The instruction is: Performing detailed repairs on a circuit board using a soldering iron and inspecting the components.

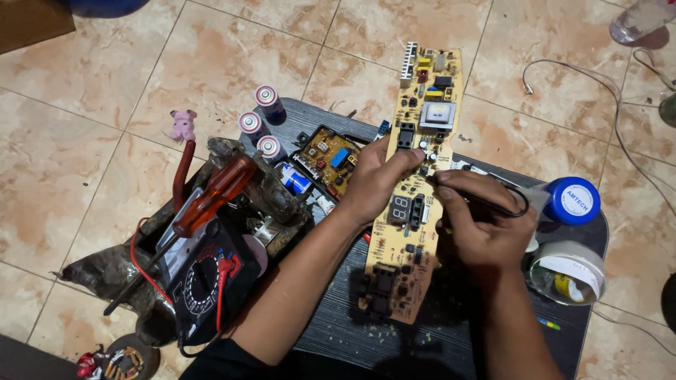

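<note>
We see a long yellow circuit board (415,176) lying lengthwise on a dark work board (338,317) set on the tiled floor (105,141). Left hand (377,183) grips the circuit board's left edge: thumb laid over the top face, other fingers curled under, so the board runs out past the fingertips both up and down. Right hand (475,225) is clenched around a thin black probe (486,200), pinched pen-style; its tip meets the circuit board just beyond the left thumb, above the two-digit display (400,208), which sits just under the left palm edge.

Behind the left knuckles: a smaller circuit board (327,158). Further out on that side, three batteries (262,119), an orange-handled screwdriver (211,197) and a black analog multimeter (208,281) with red lead. Just past the right hand's knuckles: a blue-capped jar (572,200) and a tape roll (570,271), near but not touching. A small pink figurine (183,124) lies well apart on the floor.
</note>
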